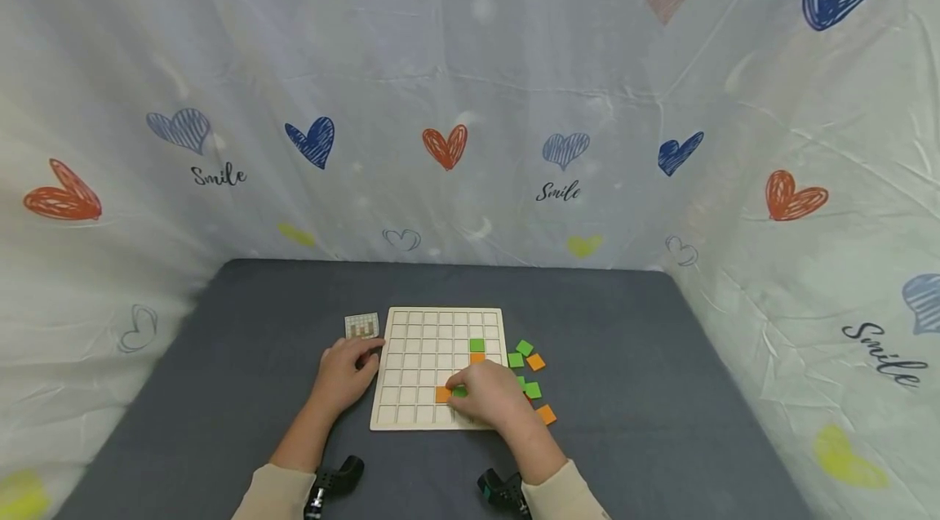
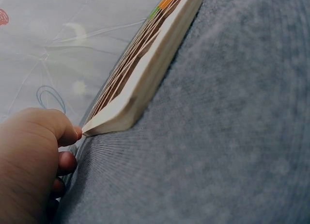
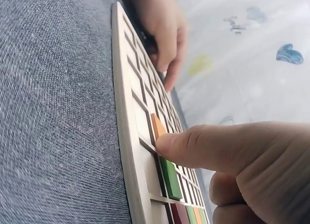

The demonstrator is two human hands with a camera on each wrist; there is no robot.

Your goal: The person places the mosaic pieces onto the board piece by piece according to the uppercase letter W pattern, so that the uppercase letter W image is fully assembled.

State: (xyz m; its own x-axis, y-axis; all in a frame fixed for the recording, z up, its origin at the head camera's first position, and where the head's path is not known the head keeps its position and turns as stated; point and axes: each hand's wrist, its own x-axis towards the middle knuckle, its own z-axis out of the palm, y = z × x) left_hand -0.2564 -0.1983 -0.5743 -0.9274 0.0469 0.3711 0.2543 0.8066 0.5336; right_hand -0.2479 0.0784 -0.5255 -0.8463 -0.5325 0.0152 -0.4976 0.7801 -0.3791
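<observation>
A pale wooden grid board lies on the grey table. My left hand is at the board's left side, a fingertip touching its edge in the left wrist view. Over the lower middle cells, my right hand pinches an orange tile by its right side; the thumb covers one end of that tile. Beside it a green tile sits in a cell, followed by a dark red tile. Higher on the board are another green tile and an orange one. The right index fingertip is hidden in the right wrist view.
Loose green and orange tiles lie along the board's right side, some partly behind the right hand. A small patterned card lies beyond the left hand. A white curtain with printed hearts hangs behind and beside the table.
</observation>
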